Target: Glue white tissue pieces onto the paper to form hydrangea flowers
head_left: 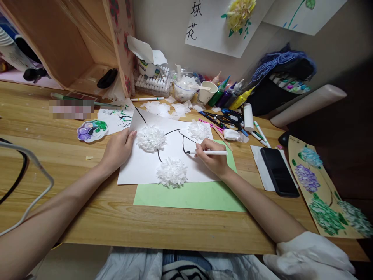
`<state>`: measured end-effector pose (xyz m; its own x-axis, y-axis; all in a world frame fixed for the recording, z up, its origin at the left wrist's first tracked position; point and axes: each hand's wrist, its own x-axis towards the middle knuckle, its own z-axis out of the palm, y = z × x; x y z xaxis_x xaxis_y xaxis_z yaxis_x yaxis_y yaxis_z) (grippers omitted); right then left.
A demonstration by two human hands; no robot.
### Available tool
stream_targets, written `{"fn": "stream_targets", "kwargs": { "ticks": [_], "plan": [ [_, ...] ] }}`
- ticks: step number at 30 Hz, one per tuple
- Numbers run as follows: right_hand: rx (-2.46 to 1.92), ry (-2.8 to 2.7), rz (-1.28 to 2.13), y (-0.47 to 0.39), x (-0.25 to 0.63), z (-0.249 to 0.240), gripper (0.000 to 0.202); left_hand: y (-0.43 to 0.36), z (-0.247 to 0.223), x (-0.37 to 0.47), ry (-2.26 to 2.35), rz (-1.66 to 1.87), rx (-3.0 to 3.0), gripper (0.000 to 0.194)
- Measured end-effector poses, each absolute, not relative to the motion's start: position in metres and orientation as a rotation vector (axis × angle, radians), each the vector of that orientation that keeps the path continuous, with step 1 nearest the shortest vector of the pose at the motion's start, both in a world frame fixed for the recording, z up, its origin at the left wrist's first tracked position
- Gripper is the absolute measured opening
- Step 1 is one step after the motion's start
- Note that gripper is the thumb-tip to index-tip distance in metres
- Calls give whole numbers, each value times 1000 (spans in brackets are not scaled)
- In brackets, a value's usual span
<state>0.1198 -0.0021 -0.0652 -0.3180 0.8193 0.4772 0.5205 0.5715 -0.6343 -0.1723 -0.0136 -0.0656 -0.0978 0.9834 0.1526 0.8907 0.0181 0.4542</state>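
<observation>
A white sheet (136,167) lies over a green sheet (186,196) on the wooden table. Three fluffy white paper flowers are on it, at the left (151,138), at the lower middle (172,172) and at the upper right (199,130). Curved black lines run between them. My right hand (214,157) holds a white marker (214,153), its dark tip touching the sheet at the end of a black line. My left hand (118,149) grips the left edge of the white sheet, thumb on top.
Behind the sheet are paper scraps (159,109), a bowl (185,89), a paper cup (206,92), paint bottles (224,93) and scissors (233,118). A phone (279,171) and a flower picture (326,194) lie at the right. A painted palette (92,130) sits at the left.
</observation>
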Motion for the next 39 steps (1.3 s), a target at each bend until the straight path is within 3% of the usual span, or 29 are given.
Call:
{"fn": "stream_targets", "kwargs": {
  "ticks": [17,23,28,39],
  "plan": [
    [-1020,-1964,455,-5,121,-64,28,-13,-68,-173,2062,709,1924,28],
    [-1021,-1561,257,2,134,-56,14,-15,-64,-173,1947,920,1716,29],
    [-1051,-1346,162,0,162,-50,14,-16,-61,-174,1906,1047,1591,34],
    [-1323,-1385,532,-20,199,-58,20,-17,-50,-177,1842,1231,1326,42]
  ]
}}
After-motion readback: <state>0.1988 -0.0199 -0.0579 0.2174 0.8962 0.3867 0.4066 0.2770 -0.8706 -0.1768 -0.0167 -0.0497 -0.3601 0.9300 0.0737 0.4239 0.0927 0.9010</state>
